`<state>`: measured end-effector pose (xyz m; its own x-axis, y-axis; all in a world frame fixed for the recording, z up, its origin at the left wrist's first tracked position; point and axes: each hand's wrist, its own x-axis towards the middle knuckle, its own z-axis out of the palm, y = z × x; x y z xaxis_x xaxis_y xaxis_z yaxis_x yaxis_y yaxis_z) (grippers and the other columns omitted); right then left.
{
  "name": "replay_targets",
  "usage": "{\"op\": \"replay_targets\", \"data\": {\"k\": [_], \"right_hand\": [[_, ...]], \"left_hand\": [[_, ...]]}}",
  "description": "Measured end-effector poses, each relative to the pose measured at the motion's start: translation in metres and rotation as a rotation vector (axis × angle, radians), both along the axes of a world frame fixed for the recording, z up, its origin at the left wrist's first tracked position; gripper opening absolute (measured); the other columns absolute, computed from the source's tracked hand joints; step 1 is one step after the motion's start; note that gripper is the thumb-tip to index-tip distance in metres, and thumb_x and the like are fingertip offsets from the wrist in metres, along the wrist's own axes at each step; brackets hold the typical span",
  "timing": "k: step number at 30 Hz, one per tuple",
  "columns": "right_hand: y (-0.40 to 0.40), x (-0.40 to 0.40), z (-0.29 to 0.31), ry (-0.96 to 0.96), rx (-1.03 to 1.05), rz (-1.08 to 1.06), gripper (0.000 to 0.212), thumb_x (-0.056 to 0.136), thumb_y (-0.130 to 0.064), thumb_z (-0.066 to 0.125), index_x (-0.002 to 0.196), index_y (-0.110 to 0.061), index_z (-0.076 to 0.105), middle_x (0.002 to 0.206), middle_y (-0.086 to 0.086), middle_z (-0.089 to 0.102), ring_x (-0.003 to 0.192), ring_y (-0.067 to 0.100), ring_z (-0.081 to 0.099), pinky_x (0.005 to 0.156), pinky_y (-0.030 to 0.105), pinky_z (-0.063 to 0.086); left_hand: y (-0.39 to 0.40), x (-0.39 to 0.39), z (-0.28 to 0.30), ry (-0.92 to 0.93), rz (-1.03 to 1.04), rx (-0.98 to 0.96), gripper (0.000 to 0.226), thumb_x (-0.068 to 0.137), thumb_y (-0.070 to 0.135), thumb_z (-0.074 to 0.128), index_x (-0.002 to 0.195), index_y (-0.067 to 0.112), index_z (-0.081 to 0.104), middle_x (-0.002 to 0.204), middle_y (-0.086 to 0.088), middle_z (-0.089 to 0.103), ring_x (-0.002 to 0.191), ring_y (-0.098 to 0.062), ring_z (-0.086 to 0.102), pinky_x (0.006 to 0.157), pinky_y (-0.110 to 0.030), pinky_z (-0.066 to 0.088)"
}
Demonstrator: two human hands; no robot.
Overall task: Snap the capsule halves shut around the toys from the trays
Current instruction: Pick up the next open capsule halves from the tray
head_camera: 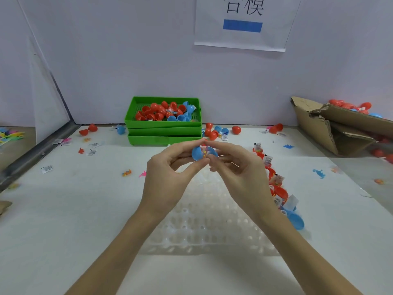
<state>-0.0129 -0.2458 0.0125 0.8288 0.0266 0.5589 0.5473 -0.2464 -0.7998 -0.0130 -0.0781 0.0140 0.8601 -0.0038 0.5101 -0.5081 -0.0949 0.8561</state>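
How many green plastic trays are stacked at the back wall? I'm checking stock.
3, stacked at the back wall: the top green plastic tray holds capsule halves, a second lies beneath, a third at the bottom.

hands (204,167) raised together, fingertips pinching

You see a white sheet (241,24) on the back wall, printed with two large black characters, "合模", cut off at the top. The small labels (47,168) on the table are too small for you to read.
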Motion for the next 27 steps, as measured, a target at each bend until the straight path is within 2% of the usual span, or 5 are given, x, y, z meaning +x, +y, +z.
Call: {"op": "replay_targets", "data": {"k": [7, 10, 13, 21, 27], "right_hand": [[0.008, -0.004, -0.003, -0.046, 0.009, -0.017, 0.031, 0.096, -0.019, 0.073, 0.126, -0.026, 0.071, 0.111, -0.001, 0.072, 0.093, 0.02, 0.072, 0.079, 0.033, 0.063], [0.013, -0.006, -0.005, -0.11, -0.057, -0.057, 0.037, 0.094, -0.019, 0.074, 0.127, -0.033, 0.067, 0.11, -0.002, 0.068, 0.096, 0.012, 0.069, 0.081, 0.019, 0.059], [0.016, -0.007, -0.007, -0.12, -0.095, -0.096, 0.042, 0.092, -0.016, 0.074, 0.131, -0.028, 0.065, 0.11, 0.0, 0.066, 0.098, 0.006, 0.066, 0.081, 0.01, 0.054], [0.016, -0.009, -0.005, -0.12, -0.084, -0.118, 0.039, 0.091, -0.032, 0.068, 0.13, -0.027, 0.067, 0.11, -0.002, 0.066, 0.093, 0.009, 0.069, 0.081, 0.012, 0.055], [0.018, -0.01, -0.005, -0.109, -0.057, -0.124, 0.038, 0.091, -0.028, 0.071, 0.129, -0.025, 0.068, 0.11, -0.002, 0.066, 0.096, 0.006, 0.067, 0.081, 0.01, 0.054]], "left_hand": [[0.0, 0.001, 0.001, 0.009, -0.021, -0.066, 0.02, 0.093, 0.01, 0.077, 0.111, 0.019, 0.077, 0.102, 0.006, 0.079, 0.101, -0.015, 0.075, 0.085, -0.019, 0.057], [0.002, 0.002, 0.002, -0.005, -0.004, -0.052, 0.019, 0.091, 0.01, 0.079, 0.107, 0.019, 0.074, 0.098, 0.006, 0.079, 0.099, -0.015, 0.075, 0.083, -0.018, 0.058], [0.004, 0.002, 0.002, -0.017, 0.023, -0.037, 0.019, 0.09, 0.016, 0.081, 0.102, 0.019, 0.067, 0.093, 0.004, 0.079, 0.094, -0.017, 0.077, 0.081, -0.021, 0.06], [0.004, -0.001, 0.003, -0.12, 0.093, 0.063, 0.014, 0.09, 0.027, 0.079, 0.103, 0.025, 0.072, 0.103, 0.015, 0.077, 0.092, -0.007, 0.078, 0.079, -0.02, 0.061], [0.004, 0.001, 0.001, -0.321, 0.23, 0.306, 0.014, 0.094, 0.019, 0.073, 0.108, 0.014, 0.072, 0.106, 0.004, 0.073, 0.096, -0.007, 0.073, 0.083, -0.012, 0.057]]}}
